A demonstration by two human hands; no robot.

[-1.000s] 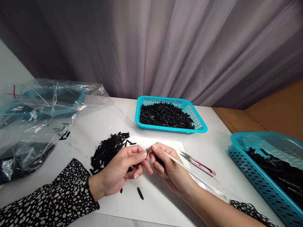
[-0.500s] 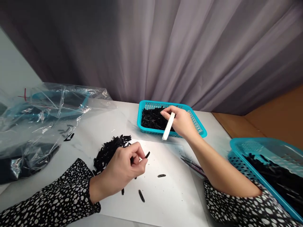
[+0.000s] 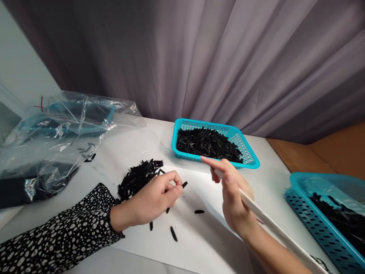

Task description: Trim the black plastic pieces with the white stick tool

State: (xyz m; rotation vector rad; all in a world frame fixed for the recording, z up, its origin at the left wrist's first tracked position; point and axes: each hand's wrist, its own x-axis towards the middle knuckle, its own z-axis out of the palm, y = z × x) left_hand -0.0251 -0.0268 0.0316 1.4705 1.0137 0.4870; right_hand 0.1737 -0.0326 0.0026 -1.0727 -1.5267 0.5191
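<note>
My left hand (image 3: 156, 199) is closed in a pinch over the white sheet, with a small black strip (image 3: 185, 184) sticking out past the fingertips. Beside and partly behind it lies a pile of black strips (image 3: 139, 175). A few loose strips are on the sheet, one of them (image 3: 173, 233) below my left hand. My right hand (image 3: 235, 198) is closed around a long white stick (image 3: 275, 228), which runs back along the forearm. Its index finger points forward at the near rim of a blue basket (image 3: 215, 161) holding many black strips; whether it touches the rim I cannot tell.
A second blue basket (image 3: 310, 215) with black pieces stands at the right, in front of brown cardboard (image 3: 288, 156). On the left, a clear plastic bag (image 3: 94, 129) covers part of the table. Grey curtains (image 3: 182, 57) hang behind the table.
My right hand has drawn back from over the blue basket toward me, and the white stick now lies back along the forearm. My left hand keeps its pinch. The view has shifted slightly.
</note>
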